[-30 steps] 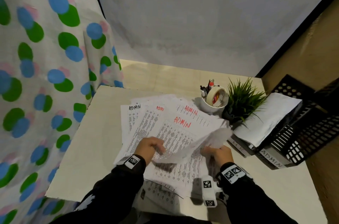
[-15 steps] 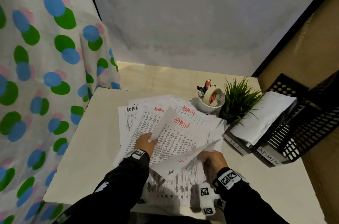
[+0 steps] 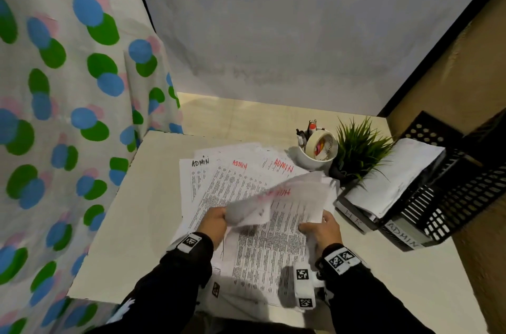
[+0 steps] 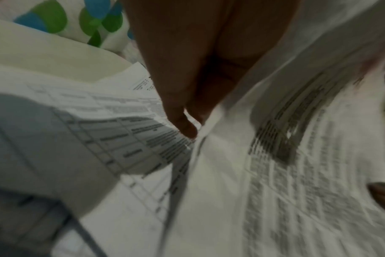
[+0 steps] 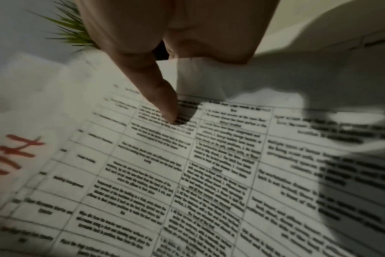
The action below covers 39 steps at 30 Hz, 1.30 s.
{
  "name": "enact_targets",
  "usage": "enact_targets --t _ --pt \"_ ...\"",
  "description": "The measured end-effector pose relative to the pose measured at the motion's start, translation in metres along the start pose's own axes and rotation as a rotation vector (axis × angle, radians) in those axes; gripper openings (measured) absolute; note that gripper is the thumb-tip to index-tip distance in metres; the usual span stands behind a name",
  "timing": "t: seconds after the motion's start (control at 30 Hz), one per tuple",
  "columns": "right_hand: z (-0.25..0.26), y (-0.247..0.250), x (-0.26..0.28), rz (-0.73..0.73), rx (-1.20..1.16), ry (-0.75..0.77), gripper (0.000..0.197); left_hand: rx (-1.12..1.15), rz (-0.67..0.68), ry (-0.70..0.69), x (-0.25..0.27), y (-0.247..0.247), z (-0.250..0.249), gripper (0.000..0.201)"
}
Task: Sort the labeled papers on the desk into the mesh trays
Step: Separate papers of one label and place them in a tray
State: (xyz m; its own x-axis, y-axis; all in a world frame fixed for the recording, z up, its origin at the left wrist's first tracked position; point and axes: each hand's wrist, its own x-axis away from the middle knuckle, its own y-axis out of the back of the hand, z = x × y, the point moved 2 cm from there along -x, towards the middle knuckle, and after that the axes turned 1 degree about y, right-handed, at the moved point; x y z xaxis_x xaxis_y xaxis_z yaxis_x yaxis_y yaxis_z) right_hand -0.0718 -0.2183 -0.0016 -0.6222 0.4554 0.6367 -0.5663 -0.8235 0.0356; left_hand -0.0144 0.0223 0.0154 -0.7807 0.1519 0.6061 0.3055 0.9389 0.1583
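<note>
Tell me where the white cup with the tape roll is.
In the head view, the white cup stands at the desk's far right, just left of the green plant, beyond the spread papers.

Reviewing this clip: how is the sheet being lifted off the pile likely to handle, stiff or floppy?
Probably floppy: the lifted sheet curls over between the left hand and right hand, its red label showing through reversed. It looks thin and light, so likely to flutter. It may drag neighbours, since the paper pile lies loosely fanned.
</note>
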Motion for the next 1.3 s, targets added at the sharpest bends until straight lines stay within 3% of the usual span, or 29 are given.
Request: enact_targets --t 0.1,0.17,0.3,0.37,0.43,0.47,0.57,0.67,0.8,0.93,1.07,1.17,1.23,1.3 --pt "-0.006 0.001 0.001 0.03 0.034 -0.044 0.047 -0.179 -0.317 -0.046 -0.016 0.022 0.004 0.044" --pt "-0.006 0.0 0.008 0.05 0.059 -0.084 0.034 -0.432 -0.423 -0.021 -0.025 0.037 0.006 0.043" --pt "-0.004 -0.001 0.015 0.07 0.063 -0.116 0.022 -0.652 -0.354 0.152 -0.041 0.055 0.02 0.077" --pt "-0.007 -0.002 0.013 0.063 0.075 -0.13 0.023 -0.628 -0.333 0.099 -0.043 0.057 0.022 0.059" --pt "-0.008 -0.003 0.014 0.064 0.076 -0.132 0.029 -0.574 -0.323 0.0 -0.042 0.059 0.02 0.015" --pt "-0.007 -0.003 0.015 0.058 0.08 -0.129 0.03 -0.535 -0.342 -0.042 -0.041 0.059 0.021 0.008" --pt "0.0 -0.002 0.02 0.072 0.093 -0.125 0.031 -0.289 -0.401 -0.122 -0.034 0.058 0.024 0.025" --pt "0.005 0.0 0.023 0.052 0.042 -0.092 0.028 0.013 -0.352 -0.093 -0.028 0.056 0.029 0.039" --pt "0.008 -0.003 0.024 0.034 -0.061 -0.065 0.033 0.216 -0.3 -0.05 -0.029 0.064 0.038 0.046" --pt "0.009 -0.005 0.024 0.017 -0.032 -0.066 0.031 0.183 -0.137 -0.025 -0.01 0.046 0.029 0.032" --pt "0.009 -0.009 0.018 -0.084 -0.083 0.01 0.038 0.258 0.057 0.06 0.001 0.018 0.024 0.047" --pt "0.01 -0.006 0.018 -0.106 -0.129 -0.013 0.032 0.19 0.149 0.059 -0.001 0.011 0.018 0.047" --pt "0.009 0.002 0.017 -0.07 -0.145 -0.059 0.024 0.169 0.011 0.018 -0.003 0.017 0.014 0.039" --pt "0.003 0.008 0.012 -0.02 -0.078 -0.066 0.023 0.054 -0.363 0.012 -0.01 0.034 0.013 0.033"
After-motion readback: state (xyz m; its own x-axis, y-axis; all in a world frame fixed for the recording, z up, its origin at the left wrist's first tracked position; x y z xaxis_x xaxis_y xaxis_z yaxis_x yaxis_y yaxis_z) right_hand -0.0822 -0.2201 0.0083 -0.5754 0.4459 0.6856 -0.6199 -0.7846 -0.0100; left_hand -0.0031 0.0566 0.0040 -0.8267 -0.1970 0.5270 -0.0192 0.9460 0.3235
